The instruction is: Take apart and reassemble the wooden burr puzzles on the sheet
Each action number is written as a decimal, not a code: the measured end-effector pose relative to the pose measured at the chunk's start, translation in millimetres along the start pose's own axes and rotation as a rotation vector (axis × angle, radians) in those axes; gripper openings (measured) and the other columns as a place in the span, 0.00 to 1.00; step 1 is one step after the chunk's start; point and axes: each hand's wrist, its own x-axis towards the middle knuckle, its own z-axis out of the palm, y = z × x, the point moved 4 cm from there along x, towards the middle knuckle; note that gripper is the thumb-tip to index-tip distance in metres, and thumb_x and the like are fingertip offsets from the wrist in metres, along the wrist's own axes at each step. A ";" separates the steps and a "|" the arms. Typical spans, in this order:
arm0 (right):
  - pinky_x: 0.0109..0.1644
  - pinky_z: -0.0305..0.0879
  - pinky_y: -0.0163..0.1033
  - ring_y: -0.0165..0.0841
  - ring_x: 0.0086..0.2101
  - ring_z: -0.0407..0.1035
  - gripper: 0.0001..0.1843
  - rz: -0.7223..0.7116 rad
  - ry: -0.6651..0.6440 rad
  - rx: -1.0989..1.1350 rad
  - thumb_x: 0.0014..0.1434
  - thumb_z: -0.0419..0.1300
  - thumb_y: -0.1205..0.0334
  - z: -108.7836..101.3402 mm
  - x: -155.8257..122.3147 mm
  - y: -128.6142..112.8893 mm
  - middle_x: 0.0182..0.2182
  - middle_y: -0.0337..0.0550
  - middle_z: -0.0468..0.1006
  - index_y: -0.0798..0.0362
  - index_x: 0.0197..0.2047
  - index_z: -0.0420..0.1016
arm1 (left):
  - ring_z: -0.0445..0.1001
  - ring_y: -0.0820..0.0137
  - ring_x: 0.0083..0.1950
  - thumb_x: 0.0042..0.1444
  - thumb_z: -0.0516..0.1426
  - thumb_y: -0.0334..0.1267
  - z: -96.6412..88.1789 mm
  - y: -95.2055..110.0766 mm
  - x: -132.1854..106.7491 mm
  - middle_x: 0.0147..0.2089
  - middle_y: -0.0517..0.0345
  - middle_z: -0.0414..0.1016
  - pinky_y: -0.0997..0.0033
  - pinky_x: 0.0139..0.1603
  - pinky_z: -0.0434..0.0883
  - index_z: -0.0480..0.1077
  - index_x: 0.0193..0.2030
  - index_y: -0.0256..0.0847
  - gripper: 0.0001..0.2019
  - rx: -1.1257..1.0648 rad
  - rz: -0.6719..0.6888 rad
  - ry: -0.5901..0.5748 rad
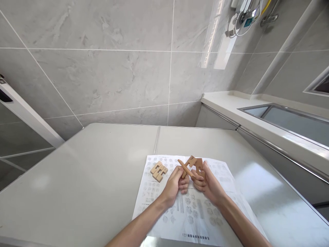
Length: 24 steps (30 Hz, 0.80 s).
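My left hand (172, 185) is closed around a notched wooden puzzle piece (191, 160), which bears a small dark mark near its top. My right hand (209, 183) grips another notched wooden puzzle piece (199, 163) between thumb and fingers. A slim wooden piece (186, 168) slants across in front, from above my left thumb to my right fingertips; which hand bears it I cannot tell. The held pieces meet or overlap, and fingers cover their lower parts. To the left, several light wooden puzzle pieces (158, 171) lie grouped together on a printed paper sheet (144, 202).
Under the sheet, which shows rows of small diagrams, is a glossy white folding table (89, 178) with a seam across it. A counter (226, 103) with an inset sink (290, 120) runs along the right. Grey tiled wall (115, 79) stands behind; a white-framed door (31, 109) is at left.
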 end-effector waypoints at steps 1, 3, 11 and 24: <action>0.20 0.38 0.30 0.24 0.21 0.33 0.27 -0.011 0.012 0.024 0.68 0.59 0.32 -0.6 1.5 -1.7 0.23 0.26 0.50 0.48 0.49 0.77 | 0.49 0.79 0.22 0.65 0.62 0.57 -2.1 0.4 1.3 0.26 0.71 0.55 0.78 0.23 0.51 0.56 0.35 0.44 0.23 -0.023 0.012 0.017; 0.19 0.40 0.31 0.24 0.20 0.34 0.26 -0.028 0.033 0.045 0.69 0.59 0.34 -1.7 3.7 -4.3 0.23 0.27 0.52 0.49 0.45 0.77 | 0.52 0.79 0.22 0.63 0.64 0.56 -5.8 2.2 3.1 0.26 0.70 0.58 0.78 0.23 0.55 0.58 0.35 0.43 0.23 -0.059 0.035 0.046; 0.23 0.52 0.36 0.29 0.21 0.49 0.23 -0.097 0.148 -0.069 0.67 0.62 0.34 -4.3 4.0 -8.2 0.27 0.33 0.60 0.46 0.45 0.76 | 0.68 0.77 0.26 0.58 0.70 0.53 -6.2 8.6 3.2 0.34 0.59 0.74 0.77 0.24 0.63 0.69 0.40 0.38 0.21 -0.077 0.069 0.071; 0.29 0.60 0.38 0.32 0.26 0.56 0.19 -0.190 0.190 -0.108 0.66 0.68 0.42 -13.8 3.2 -17.6 0.26 0.35 0.63 0.48 0.34 0.74 | 0.75 0.73 0.34 0.58 0.71 0.49 -4.7 12.8 1.4 0.47 0.47 0.81 0.75 0.30 0.67 0.82 0.48 0.35 0.20 0.047 0.069 0.048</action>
